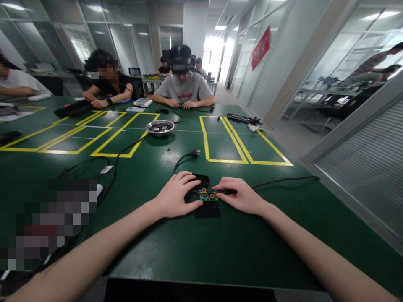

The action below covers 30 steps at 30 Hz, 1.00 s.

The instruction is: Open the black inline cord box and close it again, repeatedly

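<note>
A small green circuit board (205,196) with copper coils lies between two black plastic case halves. One case half (203,180) is behind the board and the other case half (208,210) in front. My left hand (179,195) rests at the board's left side, fingers spread, thumb near the front case half. Pinched in the fingers of my right hand (241,195) is a black cable (227,192), its end at the board's right edge. From that side the cable runs off to the right across the green table (252,247).
A black power plug (195,153) lies beyond my hands. Farther off are a metal bowl (160,128) with small parts, yellow tape outlines (225,161) and a black folded tripod-like item (242,119). Co-workers sit across the table. A blurred object (50,224) is at left.
</note>
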Each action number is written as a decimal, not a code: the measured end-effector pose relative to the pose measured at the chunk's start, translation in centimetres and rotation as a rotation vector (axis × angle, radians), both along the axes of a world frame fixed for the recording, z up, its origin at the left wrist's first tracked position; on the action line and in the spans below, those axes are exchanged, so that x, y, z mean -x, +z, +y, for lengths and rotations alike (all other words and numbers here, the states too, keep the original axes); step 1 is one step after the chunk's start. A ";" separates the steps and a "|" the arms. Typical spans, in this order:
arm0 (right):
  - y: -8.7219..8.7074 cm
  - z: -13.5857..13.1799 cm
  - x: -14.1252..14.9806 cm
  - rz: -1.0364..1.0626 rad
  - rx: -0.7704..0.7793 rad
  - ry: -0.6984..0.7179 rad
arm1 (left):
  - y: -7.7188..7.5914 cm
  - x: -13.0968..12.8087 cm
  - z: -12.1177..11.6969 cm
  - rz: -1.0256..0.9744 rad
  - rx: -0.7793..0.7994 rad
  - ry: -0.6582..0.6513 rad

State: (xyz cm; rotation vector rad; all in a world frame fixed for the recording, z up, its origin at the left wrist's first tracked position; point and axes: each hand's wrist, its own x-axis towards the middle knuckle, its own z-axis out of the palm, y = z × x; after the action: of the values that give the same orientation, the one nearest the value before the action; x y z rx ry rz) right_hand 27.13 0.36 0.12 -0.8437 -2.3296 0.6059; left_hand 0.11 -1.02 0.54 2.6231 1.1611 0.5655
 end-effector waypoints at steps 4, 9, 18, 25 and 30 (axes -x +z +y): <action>-0.8 -0.1 0.9 -0.015 -0.062 -0.026 | -0.2 0.0 0.0 0.017 -0.001 -0.022; -1.5 0.1 1.3 -0.016 -0.093 -0.110 | 0.1 0.2 0.2 -0.071 -0.011 -0.036; -1.4 0.1 1.6 -0.014 -0.076 -0.162 | 0.3 1.7 1.7 -0.171 0.002 -0.134; -1.7 0.3 1.7 -0.005 -0.050 -0.186 | 0.5 0.9 0.9 -0.147 -0.003 -0.142; -1.6 0.3 1.8 -0.016 -0.013 -0.203 | -0.2 0.3 0.8 -0.075 -0.032 -0.052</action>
State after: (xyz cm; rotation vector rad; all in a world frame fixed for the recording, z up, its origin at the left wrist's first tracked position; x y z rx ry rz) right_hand 25.36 0.65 -1.51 -1.0657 -2.2242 0.4978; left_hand -0.21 -0.26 0.35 2.6259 1.0667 0.6710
